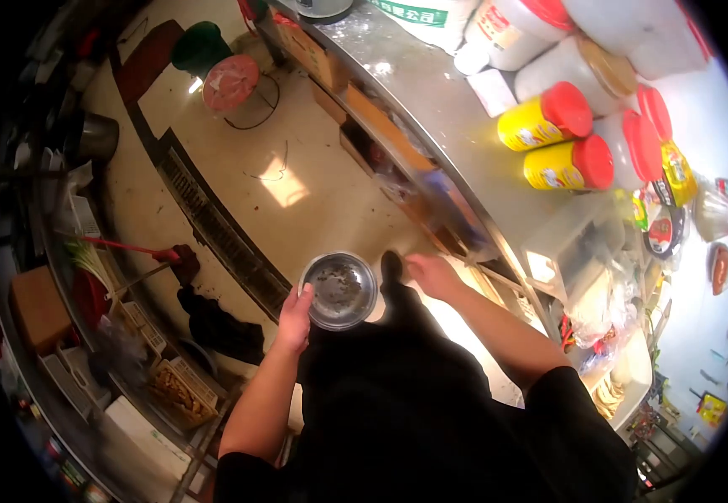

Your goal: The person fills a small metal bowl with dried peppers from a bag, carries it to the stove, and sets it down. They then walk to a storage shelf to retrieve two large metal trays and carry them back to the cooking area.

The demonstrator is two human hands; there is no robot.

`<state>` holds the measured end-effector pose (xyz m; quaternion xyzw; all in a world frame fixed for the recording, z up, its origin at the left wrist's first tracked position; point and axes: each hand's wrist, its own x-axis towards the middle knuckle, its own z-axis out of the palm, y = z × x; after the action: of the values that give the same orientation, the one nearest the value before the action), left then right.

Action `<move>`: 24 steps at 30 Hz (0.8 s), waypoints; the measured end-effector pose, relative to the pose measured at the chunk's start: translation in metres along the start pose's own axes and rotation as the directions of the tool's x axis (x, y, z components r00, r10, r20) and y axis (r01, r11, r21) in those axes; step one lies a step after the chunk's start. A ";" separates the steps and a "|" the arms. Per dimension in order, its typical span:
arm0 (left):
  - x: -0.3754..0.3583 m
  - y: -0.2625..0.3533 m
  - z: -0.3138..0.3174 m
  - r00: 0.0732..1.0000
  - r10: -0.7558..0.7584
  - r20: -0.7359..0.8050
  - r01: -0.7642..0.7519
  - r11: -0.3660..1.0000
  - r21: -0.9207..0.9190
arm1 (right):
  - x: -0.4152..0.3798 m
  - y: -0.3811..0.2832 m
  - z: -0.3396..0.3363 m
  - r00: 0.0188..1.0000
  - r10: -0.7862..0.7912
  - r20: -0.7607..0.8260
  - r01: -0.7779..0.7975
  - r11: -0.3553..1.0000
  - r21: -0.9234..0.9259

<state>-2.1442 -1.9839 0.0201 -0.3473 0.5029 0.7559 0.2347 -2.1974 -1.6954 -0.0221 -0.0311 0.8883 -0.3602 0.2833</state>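
Note:
A round metal bowl point(339, 291) with dark bits or stains on its inside is held at its left rim by my left hand point(296, 318), the thumb over the edge. My right hand point(432, 276) is apart from the bowl, to its right, over the floor beside the worktable. Its fingers point left, loosely apart and slightly blurred, with nothing visible in them. Just left of those fingers a dark shoe point(391, 267) shows below.
A metal worktable point(431, 109) on the right bears yellow canisters point(544, 117) with red lids, jars and a clear plastic bin point(561, 251). A drain grate point(204, 205) crosses the floor. Crowded shelves with a cardboard box point(39, 308) line the left. A red stool point(231, 82) stands far off.

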 end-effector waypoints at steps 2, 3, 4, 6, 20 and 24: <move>0.024 0.018 -0.014 1.000 0.016 0.015 -0.016 1.000 -0.021 | 0.038 0.009 0.015 0.991 0.116 0.071 -0.105 0.984 -0.146; 0.039 0.030 -0.019 1.000 0.006 0.020 -0.006 1.000 -0.015 | 0.056 0.018 0.025 0.991 0.119 0.057 -0.109 0.982 -0.157; 0.053 0.041 -0.022 1.000 -0.024 -0.016 0.025 0.996 0.086 | 0.074 0.036 0.041 0.989 0.136 0.057 -0.127 0.981 -0.150; 0.098 0.059 -0.038 0.998 -0.053 -0.041 0.060 0.979 0.195 | 0.121 0.089 0.082 0.993 0.101 0.063 -0.079 0.956 -0.281; 0.450 -0.024 -0.113 0.968 -0.207 0.139 0.168 0.953 0.252 | 0.359 0.271 0.197 0.872 -0.136 -0.470 -0.020 0.950 -0.312; 0.512 -0.049 -0.100 0.951 -0.159 0.265 0.119 0.980 0.160 | 0.382 0.279 0.191 0.899 0.102 -0.427 -0.281 0.880 -0.383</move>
<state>-2.4125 -2.0546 -0.4245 -0.2554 0.4921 0.7407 0.3794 -2.3756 -1.7070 -0.4998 0.0693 0.9830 -0.1207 0.1194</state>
